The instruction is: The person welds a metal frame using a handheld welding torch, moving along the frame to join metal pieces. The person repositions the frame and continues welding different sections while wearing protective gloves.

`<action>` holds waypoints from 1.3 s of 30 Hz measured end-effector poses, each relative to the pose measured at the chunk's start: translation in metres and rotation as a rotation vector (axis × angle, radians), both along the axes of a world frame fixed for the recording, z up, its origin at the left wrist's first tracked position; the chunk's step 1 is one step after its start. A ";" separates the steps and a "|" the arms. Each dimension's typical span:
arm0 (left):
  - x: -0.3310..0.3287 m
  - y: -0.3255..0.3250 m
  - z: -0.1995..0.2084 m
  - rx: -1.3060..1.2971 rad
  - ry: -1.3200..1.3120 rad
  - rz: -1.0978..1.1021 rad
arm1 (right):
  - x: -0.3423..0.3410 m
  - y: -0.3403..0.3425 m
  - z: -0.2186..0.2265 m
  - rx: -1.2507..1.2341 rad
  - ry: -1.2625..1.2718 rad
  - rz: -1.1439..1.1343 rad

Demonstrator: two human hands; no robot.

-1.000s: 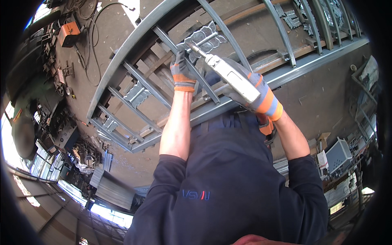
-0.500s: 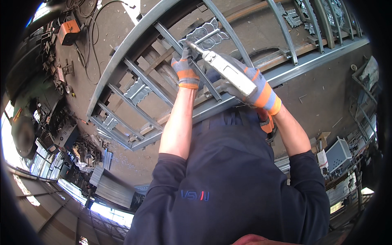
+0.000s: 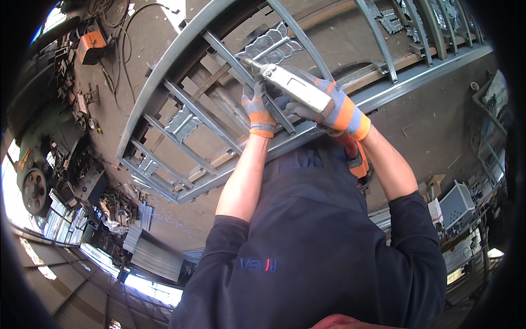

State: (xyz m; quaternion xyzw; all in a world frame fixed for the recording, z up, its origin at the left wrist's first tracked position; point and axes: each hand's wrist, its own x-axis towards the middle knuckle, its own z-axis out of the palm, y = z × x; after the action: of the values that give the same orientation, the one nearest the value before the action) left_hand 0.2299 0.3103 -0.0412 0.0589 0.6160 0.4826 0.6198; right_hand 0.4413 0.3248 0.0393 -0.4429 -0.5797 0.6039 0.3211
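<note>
My right hand [image 3: 337,107], in a grey glove with orange bands, grips a white, long-bodied welding gun [image 3: 298,88]. The gun's thin metal nozzle points up and left, close to a slanting crossbar [image 3: 226,54] of a large curved metal frame [image 3: 164,68]. My left hand [image 3: 258,112], gloved alike, is closed around the same crossbar, below the nozzle; some of its fingers are hidden. Just beyond the nozzle, a silvery leaf-shaped ornament [image 3: 274,45] sits on a rod between two bars.
More crossbars and a second ornament [image 3: 183,123] fill the frame's left part. An orange machine [image 3: 91,46] with cables stands on the floor at upper left. Stacked sheets [image 3: 156,255] lie at lower left. A grey perforated box [image 3: 456,205] is at the right.
My left hand has slid down the crossbar, toward me and slightly right. The welding gun and my right hand have shifted a little left, the nozzle ending slightly lower.
</note>
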 end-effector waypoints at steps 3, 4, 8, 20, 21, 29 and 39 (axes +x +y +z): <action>0.003 0.003 -0.003 0.089 -0.013 -0.013 | 0.002 0.002 -0.001 -0.055 0.032 0.009; 0.003 0.004 -0.006 0.087 0.003 -0.014 | 0.002 0.002 -0.001 -0.077 0.041 0.012; -0.002 0.004 -0.015 0.111 0.018 -0.050 | 0.001 0.005 -0.002 -0.045 0.023 0.028; -0.004 0.007 -0.014 0.069 0.025 -0.001 | -0.014 0.013 0.011 0.047 -0.093 0.003; -0.004 0.008 -0.014 0.063 0.025 -0.012 | -0.014 0.013 0.012 0.041 -0.088 0.001; -0.002 0.006 -0.014 0.038 0.046 0.006 | -0.018 0.012 0.010 0.119 -0.112 -0.021; -0.005 0.004 -0.018 0.053 0.061 -0.017 | -0.015 0.011 0.008 0.057 -0.124 0.032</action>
State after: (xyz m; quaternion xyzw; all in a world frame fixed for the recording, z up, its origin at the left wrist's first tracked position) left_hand 0.2252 0.3145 -0.0590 0.0954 0.6210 0.4916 0.6029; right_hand 0.4263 0.3360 0.0468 -0.4607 -0.6224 0.5638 0.2873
